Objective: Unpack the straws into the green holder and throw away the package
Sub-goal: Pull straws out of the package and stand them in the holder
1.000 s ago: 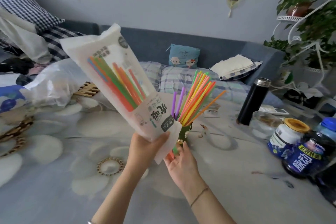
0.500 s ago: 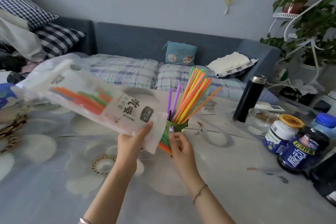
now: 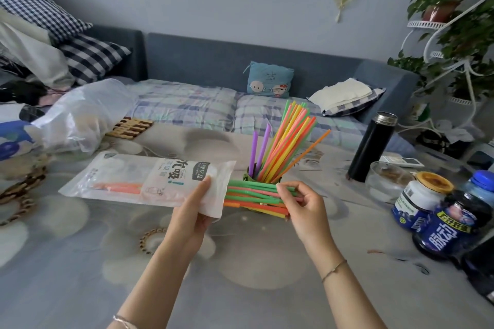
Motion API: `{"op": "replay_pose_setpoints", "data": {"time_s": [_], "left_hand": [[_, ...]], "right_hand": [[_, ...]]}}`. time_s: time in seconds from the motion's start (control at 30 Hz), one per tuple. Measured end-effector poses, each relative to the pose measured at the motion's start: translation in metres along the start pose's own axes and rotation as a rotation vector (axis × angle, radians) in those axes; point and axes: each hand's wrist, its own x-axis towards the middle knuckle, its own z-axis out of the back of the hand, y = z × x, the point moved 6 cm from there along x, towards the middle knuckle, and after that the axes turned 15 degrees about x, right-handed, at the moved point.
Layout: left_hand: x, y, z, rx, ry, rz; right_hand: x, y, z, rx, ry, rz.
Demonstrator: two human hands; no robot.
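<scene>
left hand (image 3: 196, 211) pinches the crinkly white plastic package (image 3: 149, 179) lying long-axis 9-to-3; right hand (image 3: 304, 203) grips a bundle of thin straws (image 3: 254, 196) sliding out toward 3; green holder (image 3: 247, 177) behind.

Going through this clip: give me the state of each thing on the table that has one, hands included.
Straw package: open at its right end, nearly level, a few orange straws left inside.
Left hand: grip on the package's open end.
Right hand: grip on the pulled-out straws.
Pulled-out straws: bundle lying sideways, half out of the package.
Green holder: upright, many straws standing in it.
Black flask: upright, capped.
</scene>
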Motion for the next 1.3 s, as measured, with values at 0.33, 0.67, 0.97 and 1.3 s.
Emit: {"op": "replay_pose_setpoints", "data": {"time_s": [0.33, 0.67, 0.97, 1.3], "left_hand": [[-0.007, 0.008, -0.017, 0.026, 0.071, 0.027], [-0.001, 0.002, -0.007, -0.015, 0.072, 0.063], [-0.005, 0.007, -0.018, -0.008, 0.105, 0.043], [-0.003, -0.004, -0.002, -0.010, 0.025, 0.022]], "right_hand": [[0.003, 0.007, 0.006, -0.078, 0.011, 0.062], [0.012, 0.014, 0.032, 0.259, -0.158, -0.071], [0.000, -0.002, 0.000, 0.302, -0.111, -0.223], [0.007, 0.006, 0.025, 0.403, -0.211, -0.173]]}}
